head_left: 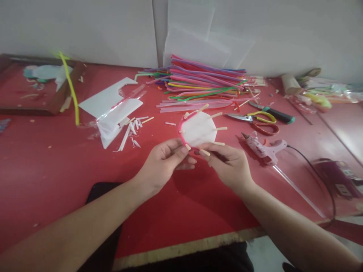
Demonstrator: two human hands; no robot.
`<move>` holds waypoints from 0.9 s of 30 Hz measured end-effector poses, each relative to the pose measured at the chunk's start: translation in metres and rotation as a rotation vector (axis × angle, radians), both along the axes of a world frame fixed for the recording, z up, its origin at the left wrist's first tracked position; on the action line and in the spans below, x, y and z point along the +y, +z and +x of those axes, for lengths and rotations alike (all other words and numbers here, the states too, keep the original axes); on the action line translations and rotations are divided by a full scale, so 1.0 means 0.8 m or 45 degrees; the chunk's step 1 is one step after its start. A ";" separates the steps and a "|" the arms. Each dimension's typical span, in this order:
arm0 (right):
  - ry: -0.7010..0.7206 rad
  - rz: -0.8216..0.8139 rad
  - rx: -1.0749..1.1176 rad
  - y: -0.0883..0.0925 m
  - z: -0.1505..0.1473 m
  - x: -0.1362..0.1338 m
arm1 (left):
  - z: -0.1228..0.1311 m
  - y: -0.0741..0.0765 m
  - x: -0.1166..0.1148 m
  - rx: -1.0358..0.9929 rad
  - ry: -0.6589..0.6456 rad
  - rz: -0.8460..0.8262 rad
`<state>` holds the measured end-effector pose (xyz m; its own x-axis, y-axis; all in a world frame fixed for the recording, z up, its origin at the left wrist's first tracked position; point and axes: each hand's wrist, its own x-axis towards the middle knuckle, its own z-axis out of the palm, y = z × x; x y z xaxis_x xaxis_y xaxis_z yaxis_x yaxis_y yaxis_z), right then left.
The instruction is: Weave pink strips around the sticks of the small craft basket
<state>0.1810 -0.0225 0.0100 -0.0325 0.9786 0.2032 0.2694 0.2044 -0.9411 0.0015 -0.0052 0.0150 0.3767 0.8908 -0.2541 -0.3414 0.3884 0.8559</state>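
Observation:
Both of my hands hold up a white foam disc (pixel 198 129) above the red table (pixel 56 166). Several short wooden sticks poke out around the disc's rim, and a pink pipe cleaner (pixel 180 128) is woven along its left edge. My left hand (pixel 163 164) pinches the disc's lower left edge at the pipe cleaner. The fingers of my right hand (pixel 229 164) close on the lower right edge near a stick.
A heap of coloured pipe cleaners (pixel 198 81) lies behind the disc. Scissors (pixel 255 121), a green-handled tool (pixel 273 112) and a pink glue gun (pixel 263 147) with its cable lie to the right. White foam scraps (pixel 113 113) and a brown tray (pixel 36 87) are at the left.

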 end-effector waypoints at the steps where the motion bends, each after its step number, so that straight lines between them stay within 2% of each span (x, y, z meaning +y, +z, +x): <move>1: -0.005 -0.016 0.014 0.000 0.000 0.000 | 0.000 0.000 0.000 0.010 0.002 0.007; 12: 0.041 -0.143 0.132 0.004 0.014 0.006 | -0.004 0.003 0.003 -0.024 -0.008 -0.001; 20: 0.075 -0.168 0.148 0.006 0.016 0.007 | -0.004 0.006 0.003 0.140 -0.005 0.112; 27: 0.097 -0.157 0.140 0.002 0.018 0.006 | -0.004 0.008 0.002 0.175 -0.042 0.105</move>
<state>0.1952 -0.0173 0.0114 -0.0920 0.9919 0.0881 0.1516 0.1013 -0.9832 -0.0020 -0.0033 0.0211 0.3728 0.8985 -0.2318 -0.2074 0.3241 0.9230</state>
